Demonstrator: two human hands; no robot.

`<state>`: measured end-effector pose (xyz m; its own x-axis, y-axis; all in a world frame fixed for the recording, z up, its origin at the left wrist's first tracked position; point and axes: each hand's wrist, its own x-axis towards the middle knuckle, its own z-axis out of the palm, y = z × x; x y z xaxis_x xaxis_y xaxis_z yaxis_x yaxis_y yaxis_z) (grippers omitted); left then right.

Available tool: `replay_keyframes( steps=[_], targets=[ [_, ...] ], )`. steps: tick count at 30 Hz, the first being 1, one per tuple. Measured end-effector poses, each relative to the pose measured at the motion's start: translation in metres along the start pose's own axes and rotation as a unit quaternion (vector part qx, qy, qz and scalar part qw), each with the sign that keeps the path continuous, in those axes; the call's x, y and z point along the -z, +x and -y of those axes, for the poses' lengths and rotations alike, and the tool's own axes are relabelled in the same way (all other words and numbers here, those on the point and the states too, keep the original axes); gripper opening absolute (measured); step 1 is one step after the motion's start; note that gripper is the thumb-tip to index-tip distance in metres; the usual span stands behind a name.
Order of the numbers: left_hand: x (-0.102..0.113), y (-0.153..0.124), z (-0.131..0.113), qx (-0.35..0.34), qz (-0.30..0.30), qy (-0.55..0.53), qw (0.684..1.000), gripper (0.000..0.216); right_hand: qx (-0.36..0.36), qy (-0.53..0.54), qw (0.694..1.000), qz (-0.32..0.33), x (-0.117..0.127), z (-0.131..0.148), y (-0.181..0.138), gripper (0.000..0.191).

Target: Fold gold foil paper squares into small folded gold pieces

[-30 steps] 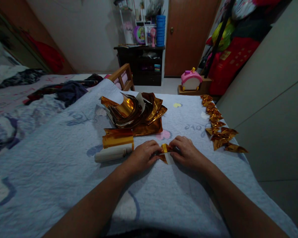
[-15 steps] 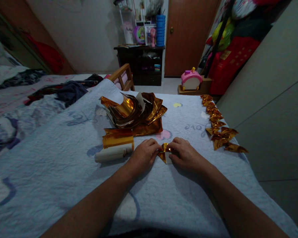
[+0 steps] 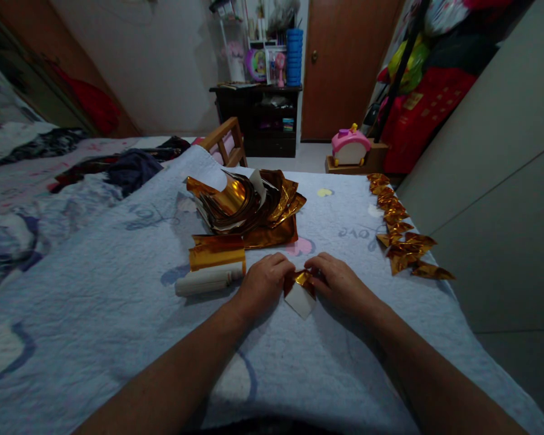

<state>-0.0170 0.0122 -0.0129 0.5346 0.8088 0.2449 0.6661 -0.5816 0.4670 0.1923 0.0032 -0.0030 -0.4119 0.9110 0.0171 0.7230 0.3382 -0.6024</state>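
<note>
Between my two hands lies a partly folded sheet of gold foil paper (image 3: pixel 300 294), gold at its top and pale on the flap pointing toward me. My left hand (image 3: pixel 266 279) is closed, its fingertips pinching the paper's left edge. On the other side my right hand (image 3: pixel 338 279) has thumb and forefinger at the right edge, gripping it. Just left of my left hand rests a pale roll (image 3: pixel 208 280) with a flattened gold sheet (image 3: pixel 216 258) curling off it. Beyond it a fanned stack of gold foil sheets (image 3: pixel 247 202) lies curled.
Several folded gold foil pieces (image 3: pixel 396 223) line the right side of the blue quilted cover (image 3: pixel 154 350). Crumpled clothes (image 3: pixel 133 169) lie at the far left. A wooden rail (image 3: pixel 226 142) stands behind, and a tall pale panel (image 3: pixel 503 211) borders the right side.
The paper between my hands has been turned and folded, so a pale flap now extends toward me. My fingers have shifted to its upper edges. The stack and roll stay put.
</note>
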Motion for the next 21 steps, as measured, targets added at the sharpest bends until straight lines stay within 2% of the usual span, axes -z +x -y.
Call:
replay_keyframes(
  steps=[5, 9, 13, 21],
  targets=[
    [-0.0035, 0.0004, 0.0023, -0.023, -0.015, -0.029, 0.999, 0.024, 0.006, -0.024, 0.999, 0.023, -0.0006, 0.003, -0.0005, 0.015],
    [-0.0056, 0.0015, 0.0031, -0.04, -0.017, -0.013, 0.999, 0.022, 0.028, -0.037, 0.999, 0.013, -0.0028, 0.0006, -0.0015, 0.013],
    [-0.005, 0.0008, 0.0033, -0.053, -0.001, 0.017, 0.998, 0.019, 0.057, -0.034, 0.998, 0.014, -0.0054, -0.0022, -0.0018, 0.012],
    [0.0018, -0.005, -0.0002, -0.068, 0.03, -0.007, 0.997, 0.018, 0.112, -0.01, 0.994, 0.004, -0.0067, 0.0, 0.0002, 0.015]
  ],
)
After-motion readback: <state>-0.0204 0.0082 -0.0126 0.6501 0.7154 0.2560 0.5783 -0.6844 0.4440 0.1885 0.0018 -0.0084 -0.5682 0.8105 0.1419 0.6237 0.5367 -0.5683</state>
